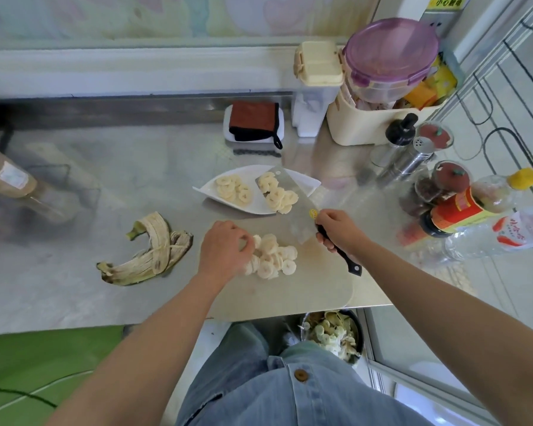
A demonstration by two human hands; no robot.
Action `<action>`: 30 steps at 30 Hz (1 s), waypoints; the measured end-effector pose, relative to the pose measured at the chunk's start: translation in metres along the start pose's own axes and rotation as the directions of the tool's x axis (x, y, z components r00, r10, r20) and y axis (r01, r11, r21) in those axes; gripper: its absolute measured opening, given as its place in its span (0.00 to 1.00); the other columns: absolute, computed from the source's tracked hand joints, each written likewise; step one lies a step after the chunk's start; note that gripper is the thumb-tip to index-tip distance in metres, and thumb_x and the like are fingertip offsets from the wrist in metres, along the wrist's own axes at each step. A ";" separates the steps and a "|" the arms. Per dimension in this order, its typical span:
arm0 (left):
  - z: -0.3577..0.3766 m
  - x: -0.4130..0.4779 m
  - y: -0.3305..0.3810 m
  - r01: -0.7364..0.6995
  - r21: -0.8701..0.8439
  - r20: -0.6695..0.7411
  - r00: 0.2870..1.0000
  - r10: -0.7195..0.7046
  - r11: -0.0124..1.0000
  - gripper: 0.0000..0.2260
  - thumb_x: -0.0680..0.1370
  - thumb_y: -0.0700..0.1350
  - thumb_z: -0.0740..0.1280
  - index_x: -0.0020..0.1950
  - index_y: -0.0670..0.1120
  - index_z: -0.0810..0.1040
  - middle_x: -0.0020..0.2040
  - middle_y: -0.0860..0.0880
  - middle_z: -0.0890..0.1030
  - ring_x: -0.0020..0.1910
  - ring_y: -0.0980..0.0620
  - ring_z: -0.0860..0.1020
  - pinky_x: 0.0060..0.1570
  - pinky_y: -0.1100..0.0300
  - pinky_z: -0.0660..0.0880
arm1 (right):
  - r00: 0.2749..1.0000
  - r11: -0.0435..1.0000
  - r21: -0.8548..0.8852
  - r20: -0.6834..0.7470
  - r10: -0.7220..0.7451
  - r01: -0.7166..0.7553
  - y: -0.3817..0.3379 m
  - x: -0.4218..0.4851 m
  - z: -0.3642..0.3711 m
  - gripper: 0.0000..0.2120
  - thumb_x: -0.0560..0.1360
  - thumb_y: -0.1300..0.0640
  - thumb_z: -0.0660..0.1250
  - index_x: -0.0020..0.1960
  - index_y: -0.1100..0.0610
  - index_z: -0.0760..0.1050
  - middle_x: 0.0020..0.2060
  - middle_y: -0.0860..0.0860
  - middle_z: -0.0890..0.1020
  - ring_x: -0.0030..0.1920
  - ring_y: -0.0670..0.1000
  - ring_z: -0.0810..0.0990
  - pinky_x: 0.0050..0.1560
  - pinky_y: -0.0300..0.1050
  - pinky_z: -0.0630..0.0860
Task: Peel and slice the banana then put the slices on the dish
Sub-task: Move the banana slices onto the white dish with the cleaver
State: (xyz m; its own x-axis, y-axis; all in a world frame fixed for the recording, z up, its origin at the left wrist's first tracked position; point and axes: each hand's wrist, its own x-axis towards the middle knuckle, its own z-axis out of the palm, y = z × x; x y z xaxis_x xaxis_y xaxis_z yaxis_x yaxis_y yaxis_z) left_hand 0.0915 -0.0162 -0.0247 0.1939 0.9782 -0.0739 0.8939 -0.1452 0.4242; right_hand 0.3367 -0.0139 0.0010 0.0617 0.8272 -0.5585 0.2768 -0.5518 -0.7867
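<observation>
A white leaf-shaped dish (pixel 305 181) sits on the steel counter and holds a cluster of banana slices (pixel 233 189) on its left half. My right hand (pixel 336 230) grips the black handle of a cleaver (pixel 293 216). The flat blade reaches over the dish's right half and carries more slices (pixel 277 195). A heap of banana slices (pixel 274 256) lies on the pale cutting board (pixel 290 290) at the counter's front edge. My left hand (pixel 223 249) rests on the left side of that heap, fingers curled on the slices. The empty peel (pixel 148 253) lies to the left.
Bottles and spice shakers (pixel 443 192) crowd the right side of the counter. A cream caddy with a purple-lidded container (pixel 388 56) stands at the back right, beside a folded cloth on a white tray (pixel 253 123). A tall jar (pixel 10 179) lies at far left. A bin of scraps (pixel 333 336) sits below the counter edge.
</observation>
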 end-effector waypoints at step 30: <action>-0.008 0.088 -0.027 -0.541 0.241 0.206 0.840 0.502 0.806 0.15 0.78 0.45 0.56 0.58 0.43 0.78 0.61 0.46 0.77 0.63 0.45 0.74 0.66 0.49 0.67 | 0.994 0.996 -0.092 -0.104 0.009 -0.018 -0.021 0.047 0.020 0.18 0.80 0.51 0.59 0.33 0.56 0.65 0.25 0.54 0.75 0.22 0.51 0.65 0.24 0.39 0.63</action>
State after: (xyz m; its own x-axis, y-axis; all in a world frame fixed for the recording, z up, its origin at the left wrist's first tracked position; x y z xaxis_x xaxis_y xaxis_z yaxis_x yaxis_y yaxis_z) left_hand 0.0813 0.0746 -0.0352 0.6951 0.7181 -0.0347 0.7127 -0.6819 0.1643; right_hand 0.3151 0.0347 -0.0141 0.1640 0.8289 -0.5348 0.3630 -0.5548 -0.7486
